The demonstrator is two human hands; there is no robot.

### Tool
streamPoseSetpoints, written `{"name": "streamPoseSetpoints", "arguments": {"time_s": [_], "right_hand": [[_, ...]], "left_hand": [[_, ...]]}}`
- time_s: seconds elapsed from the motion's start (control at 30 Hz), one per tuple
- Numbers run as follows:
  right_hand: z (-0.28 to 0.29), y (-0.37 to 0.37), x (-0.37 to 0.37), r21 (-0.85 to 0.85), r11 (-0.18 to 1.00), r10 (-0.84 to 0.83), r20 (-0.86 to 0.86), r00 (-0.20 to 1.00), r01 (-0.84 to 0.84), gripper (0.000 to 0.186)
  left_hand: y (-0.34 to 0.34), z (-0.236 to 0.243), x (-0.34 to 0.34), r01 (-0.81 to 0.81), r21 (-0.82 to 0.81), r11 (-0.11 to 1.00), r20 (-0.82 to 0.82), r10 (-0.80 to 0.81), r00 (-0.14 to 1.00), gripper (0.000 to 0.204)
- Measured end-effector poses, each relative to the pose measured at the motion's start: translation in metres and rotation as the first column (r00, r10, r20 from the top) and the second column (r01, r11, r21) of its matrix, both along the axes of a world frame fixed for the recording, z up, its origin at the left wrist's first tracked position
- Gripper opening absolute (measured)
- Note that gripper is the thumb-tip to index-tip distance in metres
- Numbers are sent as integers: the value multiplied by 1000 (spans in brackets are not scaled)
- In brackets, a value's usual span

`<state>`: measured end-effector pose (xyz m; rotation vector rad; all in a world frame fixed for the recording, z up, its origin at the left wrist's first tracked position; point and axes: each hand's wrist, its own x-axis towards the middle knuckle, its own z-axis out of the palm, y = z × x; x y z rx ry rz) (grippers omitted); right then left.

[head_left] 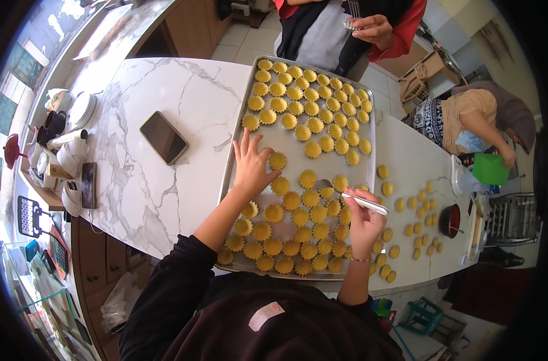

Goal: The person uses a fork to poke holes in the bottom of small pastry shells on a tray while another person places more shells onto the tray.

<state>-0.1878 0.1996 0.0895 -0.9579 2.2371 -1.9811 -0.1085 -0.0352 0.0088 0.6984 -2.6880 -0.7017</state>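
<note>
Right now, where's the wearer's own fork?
Head view, just right of centre: the fork is in the right hand, tines pointing left, over or among the yellow tart shells on the metal tray.

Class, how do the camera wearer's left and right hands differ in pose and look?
The right hand grips a fork; the left hand holds no tool. The left hand's fingers spread over the tray; the right hand's curl around the fork. The right hand's wrist wears a bracelet; the left hand's shows none. Both extend from dark sleeves.
</note>
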Motion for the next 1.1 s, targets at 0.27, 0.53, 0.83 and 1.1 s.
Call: {"name": "streamPoseSetpoints", "arguments": {"time_s": [0.27,0.53,0.83,1.1], "right_hand": [[5,-48,-3,-7,969,248,-13,969,-248,14],[-2,-83,1,209,941,313,-245,918,-265,18],[-10,-100,-2,321,903,393,-347,852,-286,24],[-12,-103,1,376,872,440,-325,837,-313,25]], "left_hand": [[-9,-5,9,59,12,998,-61,-58,996,48],[-12,-13,10,67,19,998,-147,-64,987,46],[-12,-20,8,73,53,996,-241,-58,969,44],[-11,-20,9,73,73,995,-266,-51,963,41]]}}
